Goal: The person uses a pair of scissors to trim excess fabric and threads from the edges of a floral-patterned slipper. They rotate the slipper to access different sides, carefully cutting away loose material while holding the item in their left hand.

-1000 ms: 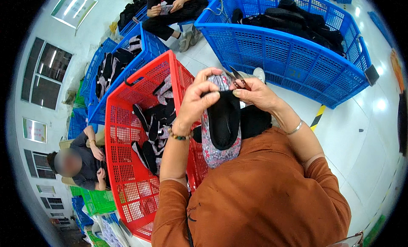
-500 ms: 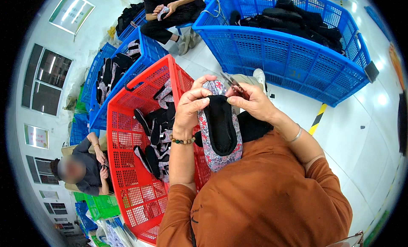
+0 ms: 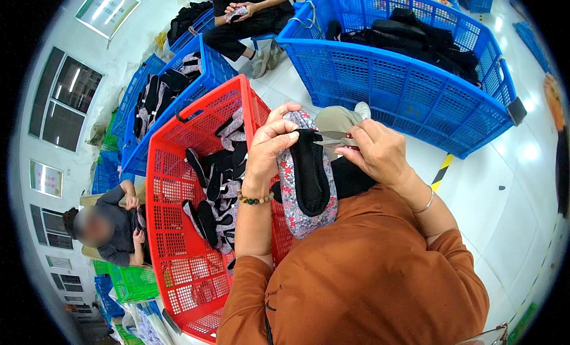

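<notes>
A floral slipper [image 3: 289, 193] with a black lining lies over my lap, its opening facing up. My left hand [image 3: 268, 148] pinches its far end, thumb on the black rim. In my right hand [image 3: 380, 153] is a small pair of scissors [image 3: 330, 138] with dark red handles, fingers closed round them. The blades point left and reach the slipper's black rim close to my left thumb. Under my right wrist a black fabric piece [image 3: 352, 177], partly hidden, rests beside the slipper.
A red crate [image 3: 178, 250] with several floral and black slippers [image 3: 221, 184] stands at my left. Blue crates [image 3: 395, 84] holding dark slippers stand ahead and at far left. Two people sit nearby, one with a floral slipper [image 3: 236, 13] in hand.
My right hand has let go of the slipper's rim and shifted right. The scissors have swung from pointing up and away to pointing left at the rim. My left hand keeps its pinch.
</notes>
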`<state>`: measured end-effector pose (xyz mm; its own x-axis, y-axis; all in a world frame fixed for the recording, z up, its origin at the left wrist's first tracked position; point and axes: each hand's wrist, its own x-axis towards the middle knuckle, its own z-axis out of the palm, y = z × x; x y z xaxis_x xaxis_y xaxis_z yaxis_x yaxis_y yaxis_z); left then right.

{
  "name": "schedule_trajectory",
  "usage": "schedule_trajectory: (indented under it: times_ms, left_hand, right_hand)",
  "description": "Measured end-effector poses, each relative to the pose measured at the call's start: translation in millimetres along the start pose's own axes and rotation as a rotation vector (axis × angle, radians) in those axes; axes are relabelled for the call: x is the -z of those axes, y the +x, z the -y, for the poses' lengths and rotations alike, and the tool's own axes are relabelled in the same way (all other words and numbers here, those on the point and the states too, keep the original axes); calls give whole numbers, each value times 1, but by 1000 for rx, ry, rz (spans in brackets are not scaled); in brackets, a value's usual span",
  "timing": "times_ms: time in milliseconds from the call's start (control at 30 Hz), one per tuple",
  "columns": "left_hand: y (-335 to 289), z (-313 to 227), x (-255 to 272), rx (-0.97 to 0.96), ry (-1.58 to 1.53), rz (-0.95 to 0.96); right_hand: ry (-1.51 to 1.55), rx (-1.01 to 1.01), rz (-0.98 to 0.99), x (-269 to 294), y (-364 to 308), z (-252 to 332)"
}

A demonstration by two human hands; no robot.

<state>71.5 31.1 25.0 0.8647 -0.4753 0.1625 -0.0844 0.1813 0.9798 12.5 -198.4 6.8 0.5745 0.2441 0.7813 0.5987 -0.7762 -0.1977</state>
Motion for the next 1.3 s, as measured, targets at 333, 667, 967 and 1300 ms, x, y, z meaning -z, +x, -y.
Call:
schedule_trajectory:
  times_ms: [333,667,967,1300]
  left_hand:
    - [-2,-6,-6,2,49,-21]
    - [-1,-6,-7,-16,93,6]
    - [-2,-8,-5,-13,212,45]
    - [-2,-4,-1,-15,208,23]
  right_hand:
    - [-106,108,5,-3,10,-1]
    - [-31,-34,-11,8,8,9]
    - [-34,-17,83,-1,7,7]
    - [-15,-29,120,-3,7,9]
